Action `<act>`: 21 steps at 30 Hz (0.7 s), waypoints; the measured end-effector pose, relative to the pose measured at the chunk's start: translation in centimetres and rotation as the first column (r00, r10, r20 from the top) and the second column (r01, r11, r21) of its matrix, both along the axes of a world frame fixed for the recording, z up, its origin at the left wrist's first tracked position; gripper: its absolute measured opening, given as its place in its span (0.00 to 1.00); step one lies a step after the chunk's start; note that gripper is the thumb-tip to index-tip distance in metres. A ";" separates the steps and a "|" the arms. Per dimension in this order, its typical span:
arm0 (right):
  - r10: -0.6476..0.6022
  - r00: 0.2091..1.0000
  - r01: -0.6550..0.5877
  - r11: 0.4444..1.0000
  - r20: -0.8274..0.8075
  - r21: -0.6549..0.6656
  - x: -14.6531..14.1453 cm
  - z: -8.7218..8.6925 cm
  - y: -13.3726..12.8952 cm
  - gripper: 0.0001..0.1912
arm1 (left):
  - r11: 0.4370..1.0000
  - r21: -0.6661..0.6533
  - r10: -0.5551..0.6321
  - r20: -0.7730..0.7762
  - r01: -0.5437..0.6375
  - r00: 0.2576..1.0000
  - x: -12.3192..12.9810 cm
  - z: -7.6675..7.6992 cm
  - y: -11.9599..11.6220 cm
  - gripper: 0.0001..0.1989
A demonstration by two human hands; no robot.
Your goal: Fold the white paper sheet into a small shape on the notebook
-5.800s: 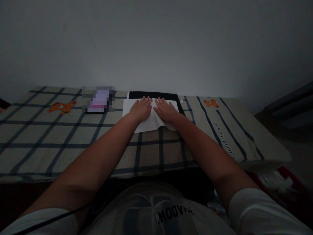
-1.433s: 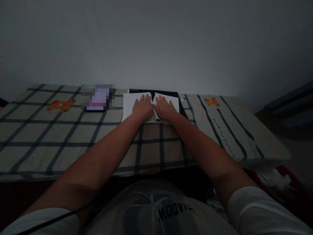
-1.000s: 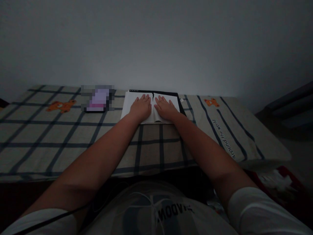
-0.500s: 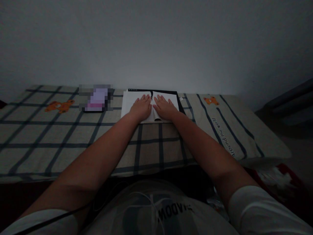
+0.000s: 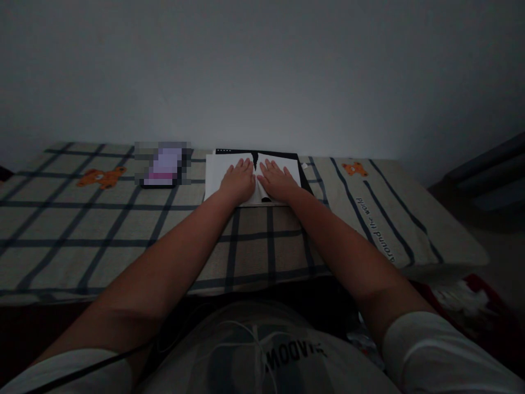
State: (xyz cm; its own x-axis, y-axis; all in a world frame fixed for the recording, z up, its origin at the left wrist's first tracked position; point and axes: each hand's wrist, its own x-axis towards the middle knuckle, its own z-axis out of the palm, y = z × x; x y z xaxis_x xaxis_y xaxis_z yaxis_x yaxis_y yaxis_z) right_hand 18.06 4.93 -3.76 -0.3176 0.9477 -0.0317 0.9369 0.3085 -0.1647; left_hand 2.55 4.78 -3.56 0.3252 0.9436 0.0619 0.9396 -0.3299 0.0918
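Note:
White paper (image 5: 215, 174) lies on a flat black item (image 5: 283, 153), whose dark edges show at the back and right. A V-shaped gap at the paper's far edge, between my hands, lets the black through, and a small dark opening shows at the near edge. My left hand (image 5: 238, 181) rests flat on the left part of the paper, fingers stretched out. On the right part lies my right hand (image 5: 277, 181), also flat with its fingers extended. Both thumb sides face each other close to the middle. Whether the paper is fully parted under the hands is hidden.
To the left on the checked tablecloth (image 5: 131, 224) lies a phone (image 5: 166, 164) with a lit, blurred screen. A small white scrap (image 5: 304, 166) sits right of the black item. Behind the table stands a plain wall (image 5: 262, 76). The table's near edge is close to my body.
The gap at the paper's far edge has become a little wider and longer. My hands have stayed almost in place, flat on the paper.

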 end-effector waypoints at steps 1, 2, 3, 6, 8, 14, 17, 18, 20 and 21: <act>-0.003 1.000 0.003 1.000 -0.002 -0.001 0.0 -0.1 0.1 0.34 | 1.000 0.000 0.004 0.002 -0.004 1.000 0.0 0.0 0.0 0.31; -0.005 1.000 0.005 1.000 -0.003 -0.002 0.0 -0.1 0.2 0.34 | 1.000 0.004 0.008 0.005 -0.008 1.000 0.1 0.0 0.0 0.31; -0.007 1.000 0.007 1.000 -0.003 -0.001 0.0 -0.2 0.2 0.34 | 1.000 0.007 0.009 0.007 -0.009 1.000 0.1 0.0 -0.1 0.31; -0.010 1.000 0.010 1.000 -0.002 0.001 -0.1 -0.2 0.2 0.35 | 1.000 0.018 0.008 0.010 -0.009 1.000 0.2 0.0 0.0 0.30; -0.011 1.000 0.011 1.000 -0.002 0.000 -0.1 -0.1 0.1 0.35 | 1.000 0.022 0.010 0.007 -0.010 1.000 0.2 0.0 0.0 0.30; -0.016 1.000 0.016 1.000 -0.010 0.000 -0.1 -0.1 0.1 0.35 | 0.999 0.023 0.033 0.003 -0.033 0.999 0.3 -0.1 -0.1 0.31; -0.020 0.999 0.021 0.999 -0.028 0.025 0.1 0.1 0.3 0.34 | 0.999 0.034 0.031 0.015 -0.031 0.999 0.2 -0.3 0.0 0.31; -0.021 0.999 0.022 0.999 -0.034 0.031 0.1 0.2 0.3 0.34 | 0.999 0.041 0.029 0.021 -0.030 0.999 0.2 -0.4 0.0 0.30; -0.011 0.999 0.012 1.000 -0.035 0.027 0.2 0.5 0.3 0.34 | 0.998 0.056 0.029 0.031 -0.030 0.999 0.1 -0.4 0.1 0.30; 0.001 1.000 -0.001 1.000 -0.027 0.012 0.3 0.6 0.2 0.34 | 0.998 0.059 0.029 0.033 -0.031 0.999 0.0 -0.4 0.1 0.30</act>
